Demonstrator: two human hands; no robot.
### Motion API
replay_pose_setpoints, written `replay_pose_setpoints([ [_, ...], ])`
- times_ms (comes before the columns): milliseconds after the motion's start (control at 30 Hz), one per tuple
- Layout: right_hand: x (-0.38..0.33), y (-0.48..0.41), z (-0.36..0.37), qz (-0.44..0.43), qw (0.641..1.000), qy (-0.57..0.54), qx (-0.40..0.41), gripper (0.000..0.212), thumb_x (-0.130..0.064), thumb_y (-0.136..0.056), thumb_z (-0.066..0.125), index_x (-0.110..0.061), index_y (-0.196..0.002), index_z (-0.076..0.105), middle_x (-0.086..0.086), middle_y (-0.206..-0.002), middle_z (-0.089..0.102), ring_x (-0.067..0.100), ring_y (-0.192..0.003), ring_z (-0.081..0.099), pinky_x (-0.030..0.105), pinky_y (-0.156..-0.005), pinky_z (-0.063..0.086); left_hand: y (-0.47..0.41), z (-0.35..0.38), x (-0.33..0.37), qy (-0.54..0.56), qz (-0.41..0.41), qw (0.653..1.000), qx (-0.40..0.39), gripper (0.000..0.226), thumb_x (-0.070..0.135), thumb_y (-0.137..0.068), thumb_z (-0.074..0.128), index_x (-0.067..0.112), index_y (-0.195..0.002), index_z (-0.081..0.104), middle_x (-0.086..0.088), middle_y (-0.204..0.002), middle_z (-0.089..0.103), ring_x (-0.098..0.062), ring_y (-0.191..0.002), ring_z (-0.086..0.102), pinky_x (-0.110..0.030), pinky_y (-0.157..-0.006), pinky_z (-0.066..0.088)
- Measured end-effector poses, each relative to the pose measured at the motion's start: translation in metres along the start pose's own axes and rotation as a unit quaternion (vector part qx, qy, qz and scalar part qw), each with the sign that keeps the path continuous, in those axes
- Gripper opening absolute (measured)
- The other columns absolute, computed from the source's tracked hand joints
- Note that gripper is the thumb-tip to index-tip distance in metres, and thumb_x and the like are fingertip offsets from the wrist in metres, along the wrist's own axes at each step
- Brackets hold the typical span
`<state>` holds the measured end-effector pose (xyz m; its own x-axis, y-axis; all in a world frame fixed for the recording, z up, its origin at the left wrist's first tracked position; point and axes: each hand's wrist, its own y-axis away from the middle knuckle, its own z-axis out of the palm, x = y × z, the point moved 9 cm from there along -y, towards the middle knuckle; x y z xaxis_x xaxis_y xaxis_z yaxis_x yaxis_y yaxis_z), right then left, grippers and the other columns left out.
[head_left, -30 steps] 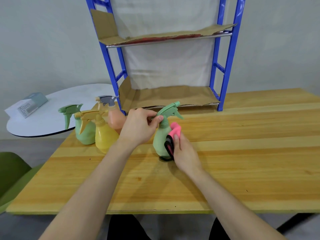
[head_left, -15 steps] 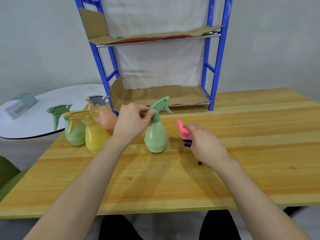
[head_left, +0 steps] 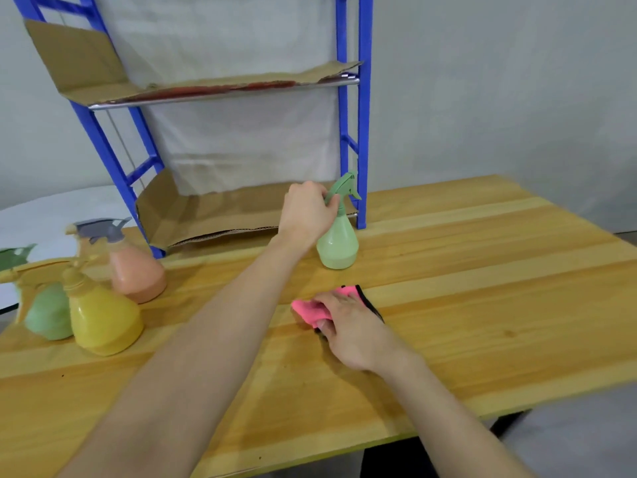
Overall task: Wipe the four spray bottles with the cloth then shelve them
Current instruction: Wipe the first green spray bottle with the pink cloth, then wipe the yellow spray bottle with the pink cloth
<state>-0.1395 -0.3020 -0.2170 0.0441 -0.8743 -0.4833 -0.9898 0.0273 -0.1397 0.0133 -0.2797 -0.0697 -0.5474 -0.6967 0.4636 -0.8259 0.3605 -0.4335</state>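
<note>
Fingers of the left hand curl round the neck of the light green spray bottle, just under its trigger head. The bottle is upright just in front of the right front post of the blue shelf rack. Its base seems to rest on the wooden table, though contact is hard to confirm.

The right hand lies on the table farther out in front of the rack. Its fingers are bent over a bunched pink cloth with black trim and pinch it against the wood.

To the right of the rack the tabletop runs open to its far and right edges. The rack's lower shelf, lined with cardboard, opens toward the bottle at table height, and the upper shelf carries a second cardboard sheet.

Left of the rack stand three more bottles close together: a peach bottle with a grey trigger, a yellow bottle and a darker green bottle. The yellow bottle half hides the darker green one, whose trigger is blurred at the frame edge. The rack's top is cut off. All four bottles have tinted walls, so any contents cannot be made out.
</note>
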Motion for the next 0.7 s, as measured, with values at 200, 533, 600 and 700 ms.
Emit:
replay_pose_setpoints([
  [200, 0.002, -0.001, -0.003, 0.026, 0.999, -0.024, 0.041, 0.023, -0.021, -0.110, 0.051, -0.021, -0.125, 0.068, -0.003, -0.123, 0.070, 0.021, -0.115, 0.063, 0.032, -0.100, 0.048, 0.007, -0.006, -0.004, -0.024, -0.009, 0.999, -0.046, 0.058, 0.070, -0.093, 0.067, 0.013, -0.098, 0.078, -0.007, -0.089, 0.076, -0.030, -0.092, 0.070, -0.041, -0.078, 0.060],
  [533, -0.125, -0.056, 0.067, -0.083, 0.996, 0.028, -0.001, 0.030, -0.027, -0.111, 0.047, -0.019, -0.128, 0.070, -0.001, -0.129, 0.062, 0.022, -0.116, 0.062, 0.037, -0.102, 0.051, 0.101, -0.179, -0.137, -0.187, 0.009, 0.981, 0.051, 0.027, 0.046, -0.104, 0.063, 0.026, -0.114, 0.078, 0.001, -0.109, 0.075, -0.025, -0.108, 0.068, -0.047, -0.089, 0.059],
  [600, -0.152, -0.062, 0.083, -0.100, 0.995, 0.023, -0.018, 0.030, -0.029, -0.111, 0.047, -0.022, -0.130, 0.070, -0.003, -0.129, 0.062, 0.021, -0.118, 0.061, 0.040, -0.101, 0.053, 0.114, -0.212, -0.166, -0.231, 0.006, 0.971, 0.066, 0.028, 0.038, -0.105, 0.062, 0.022, -0.122, 0.076, -0.004, -0.114, 0.072, -0.030, -0.113, 0.063, -0.048, -0.095, 0.054],
  [700, -0.166, -0.067, 0.094, -0.095, 0.995, 0.023, -0.005, 0.027, -0.028, -0.109, 0.051, -0.023, -0.131, 0.067, -0.002, -0.120, 0.070, 0.022, -0.111, 0.065, 0.040, -0.097, 0.053, 0.128, -0.240, -0.212, -0.347, -0.028, 0.937, 0.035, 0.038, 0.043, -0.106, 0.059, 0.018, -0.132, 0.069, -0.009, -0.123, 0.069, -0.035, -0.120, 0.059, -0.047, -0.100, 0.046],
])
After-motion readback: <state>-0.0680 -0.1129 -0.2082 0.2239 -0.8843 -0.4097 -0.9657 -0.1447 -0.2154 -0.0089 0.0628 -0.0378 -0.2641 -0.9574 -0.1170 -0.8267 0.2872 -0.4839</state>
